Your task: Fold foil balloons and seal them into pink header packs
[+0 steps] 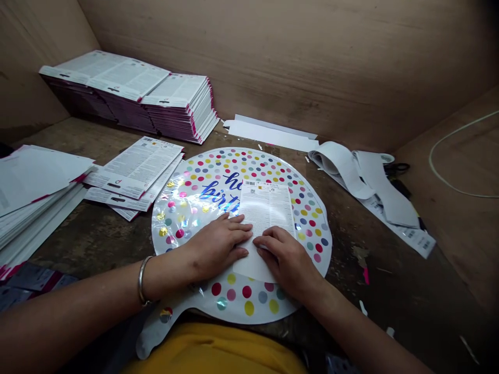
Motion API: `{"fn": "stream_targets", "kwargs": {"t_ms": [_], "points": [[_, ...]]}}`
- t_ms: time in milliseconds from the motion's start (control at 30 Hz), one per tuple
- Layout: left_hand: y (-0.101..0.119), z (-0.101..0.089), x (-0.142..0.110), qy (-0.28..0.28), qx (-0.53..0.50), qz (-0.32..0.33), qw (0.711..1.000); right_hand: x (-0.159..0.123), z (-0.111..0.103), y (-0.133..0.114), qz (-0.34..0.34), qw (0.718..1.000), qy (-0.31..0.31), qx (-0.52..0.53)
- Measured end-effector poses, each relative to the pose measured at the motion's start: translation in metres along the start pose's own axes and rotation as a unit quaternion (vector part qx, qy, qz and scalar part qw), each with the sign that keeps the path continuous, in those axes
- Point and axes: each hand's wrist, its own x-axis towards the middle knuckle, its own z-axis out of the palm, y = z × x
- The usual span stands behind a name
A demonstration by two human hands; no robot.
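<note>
A flat round foil balloon [234, 306] with coloured dots and blue lettering lies in front of me, its tail pointing down left. On top of it rests a white printed card [268, 205] with small text and a barcode. My left hand [218, 246] lies flat with fingers stretched out, the fingertips on the card's left edge and the palm over the balloon. My right hand [286, 262] is over the card's lower right part. Its fingers are bent and closed towards the thumb; whatever they may pinch is hidden.
Tall stacks of printed cards [117, 78] stand at the back left. Loose cards [136, 166] and another pile [39, 176] lie on the left. A curling roll of white labels [362, 176] lies on the right, near scissors [397, 168]. White paper strips [268, 132] lie by the back wall.
</note>
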Motion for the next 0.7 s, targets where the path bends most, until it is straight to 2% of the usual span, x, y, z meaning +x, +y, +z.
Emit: {"fn": "stream_targets", "kwargs": {"t_ms": [100,233,400,500,700], "points": [[0.0,0.001,0.0,0.0,0.002,-0.001,1.0,0.0,-0.002,0.0,-0.025,1.0,0.003,0.002],[-0.002,0.002,-0.001,0.005,-0.001,0.011,1.0,-0.003,-0.005,0.005,-0.033,0.999,-0.028,0.022],[-0.002,0.001,-0.001,0.005,-0.007,0.008,1.0,-0.007,-0.001,0.01,-0.058,0.998,0.008,0.015],[-0.001,0.001,0.0,0.007,-0.007,0.006,1.0,-0.01,-0.001,0.009,-0.072,0.997,0.003,0.013],[-0.002,0.001,0.001,0.007,-0.017,0.015,1.0,-0.009,0.001,0.01,-0.053,0.998,0.011,0.006]]}}
